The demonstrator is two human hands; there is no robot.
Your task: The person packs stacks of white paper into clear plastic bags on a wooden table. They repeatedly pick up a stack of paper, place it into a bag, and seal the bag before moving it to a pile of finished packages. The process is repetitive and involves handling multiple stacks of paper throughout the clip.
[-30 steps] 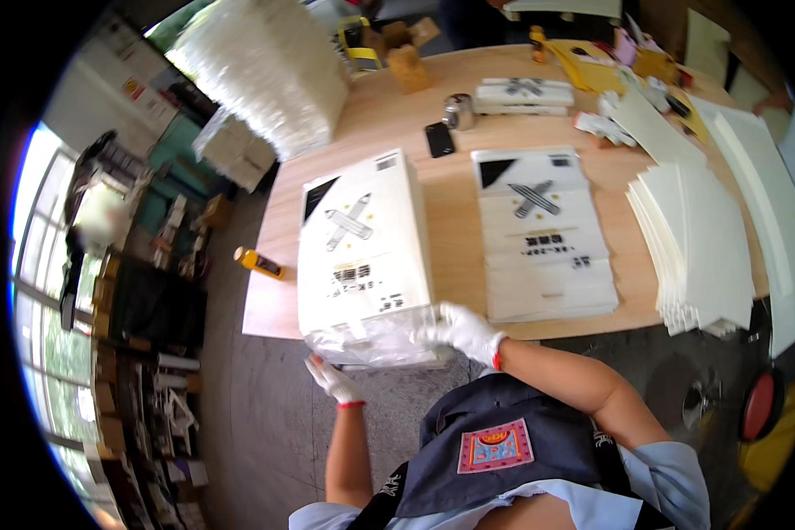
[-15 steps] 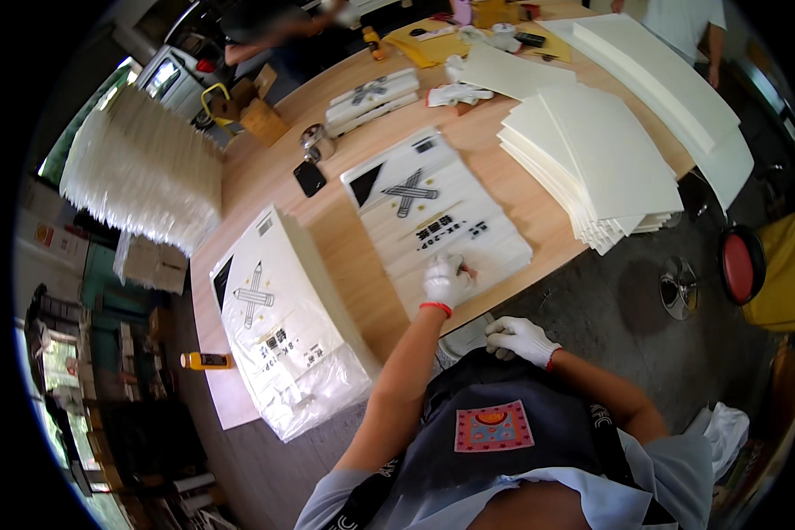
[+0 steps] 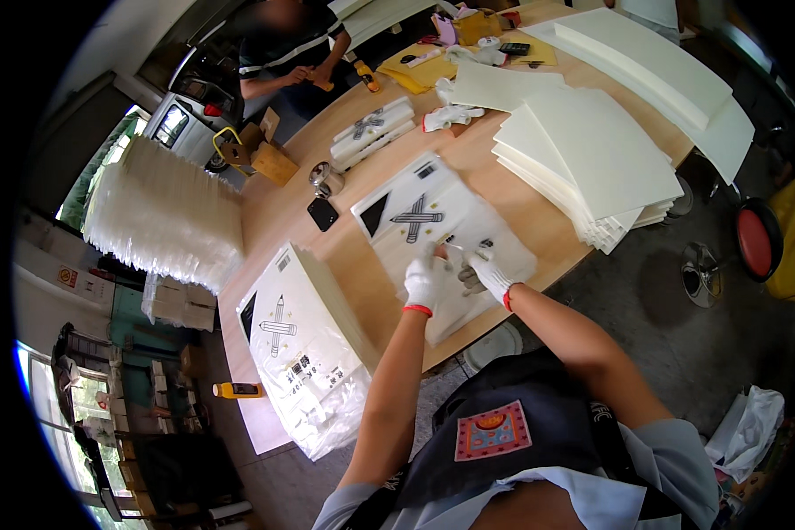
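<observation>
A printed clear plastic bag point(image 3: 415, 221) with a crossed-pencils picture and a black corner lies on the wooden table in front of me. My left hand point(image 3: 422, 278), in a white glove with a red cuff and bare fingertips showing, pinches the bag's film near its middle. Close beside it, my right hand point(image 3: 492, 274), gloved the same way, has its fingers curled on the film. Between and below the hands the film looks loose and wrinkled. To the left, a thick stack of the same printed bags point(image 3: 296, 344) lies at the table's near edge.
Cream sheets point(image 3: 583, 159) are fanned at the right, with longer boards point(image 3: 645, 79) beyond. A black phone point(image 3: 323, 214), a metal tin point(image 3: 326, 179) and rolled printed bags point(image 3: 371, 132) lie farther off. A tall plastic-film stack point(image 3: 163, 212) stands left. A co-worker point(image 3: 291, 62) stands across the table.
My right hand has come up from my lap onto the bag beside my left. The left hand has moved slightly up and left, and the film now looks more wrinkled. My view has shifted.
</observation>
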